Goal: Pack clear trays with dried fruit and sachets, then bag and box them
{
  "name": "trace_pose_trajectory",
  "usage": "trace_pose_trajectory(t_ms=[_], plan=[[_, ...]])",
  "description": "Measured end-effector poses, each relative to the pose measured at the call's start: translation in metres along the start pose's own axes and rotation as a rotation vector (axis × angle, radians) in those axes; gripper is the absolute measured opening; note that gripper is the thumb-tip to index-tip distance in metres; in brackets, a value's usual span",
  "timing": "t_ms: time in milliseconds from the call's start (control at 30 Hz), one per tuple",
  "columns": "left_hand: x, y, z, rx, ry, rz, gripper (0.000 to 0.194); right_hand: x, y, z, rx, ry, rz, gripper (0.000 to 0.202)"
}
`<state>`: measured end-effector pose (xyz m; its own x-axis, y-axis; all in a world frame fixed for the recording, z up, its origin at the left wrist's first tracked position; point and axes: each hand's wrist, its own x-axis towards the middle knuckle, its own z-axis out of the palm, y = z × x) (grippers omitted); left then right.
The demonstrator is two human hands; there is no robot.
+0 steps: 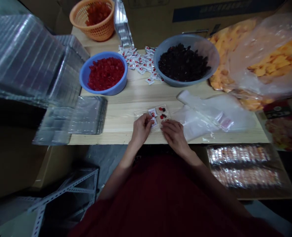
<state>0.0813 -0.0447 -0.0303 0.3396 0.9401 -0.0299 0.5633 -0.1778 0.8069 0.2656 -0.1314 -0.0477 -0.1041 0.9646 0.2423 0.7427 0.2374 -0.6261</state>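
Observation:
In front of me on the table lies a clear plastic tray (pixel 167 114) with small compartments. Two white sachets (pixel 152 113) with red print sit in its left part, one above the other. On the right, the upper and middle compartments hold red pieces (pixel 160 109) beside dark pieces (pixel 164 109). My left hand (pixel 141 129) is closed, its thumb and fingertips pinching at the lower sachet. Over the tray's lower right compartment, my right hand (pixel 173 131) has its fingers bent and pressed together; what lies under the fingertips is mostly hidden.
Behind the tray stand a blue bowl (pixel 124 80) of red pieces, loose sachets (pixel 141 63) and a grey bowl (pixel 214 70) of dark pieces. Stacked clear trays (pixel 86 115) are at left. Plastic bags (pixel 205 112) lie at right, near bagged yellow pieces (pixel 235 49). An orange basket (pixel 99 31) stands at back.

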Motion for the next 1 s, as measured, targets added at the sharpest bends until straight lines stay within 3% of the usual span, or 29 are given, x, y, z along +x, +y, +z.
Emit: trace_pose_trajectory(t_ms=[167,333,500,600,700,767,867,1000], plan=[[-0.003,0.002,0.018,0.194,0.019,0.095,0.012,0.000,0.005,0.005,-0.005,-0.014,-0.033,0.025],[0.001,0.007,0.006,0.366,0.099,0.153,0.029,0.004,0.002,0.002,-0.020,-0.001,-0.035,0.023],[0.009,0.005,0.007,0.428,0.002,0.196,0.037,0.007,-0.009,-0.014,-0.006,-0.007,-0.004,0.025],[0.008,0.001,0.011,0.408,0.067,0.189,0.037,-0.001,-0.010,-0.034,-0.019,0.057,0.053,0.026],[0.007,0.001,0.007,0.380,0.161,0.196,0.036,-0.017,-0.004,-0.069,-0.087,0.189,0.146,0.024],[0.007,0.003,-0.001,0.342,0.206,0.232,0.032,-0.033,0.006,-0.104,-0.171,0.308,0.209,0.023],[0.008,0.003,-0.013,0.278,0.277,0.288,0.026,-0.060,0.030,-0.173,-0.386,0.545,0.274,0.023],[0.012,0.004,-0.019,0.242,0.452,0.369,0.021,-0.093,0.085,-0.274,-0.730,0.904,0.398,0.025]])
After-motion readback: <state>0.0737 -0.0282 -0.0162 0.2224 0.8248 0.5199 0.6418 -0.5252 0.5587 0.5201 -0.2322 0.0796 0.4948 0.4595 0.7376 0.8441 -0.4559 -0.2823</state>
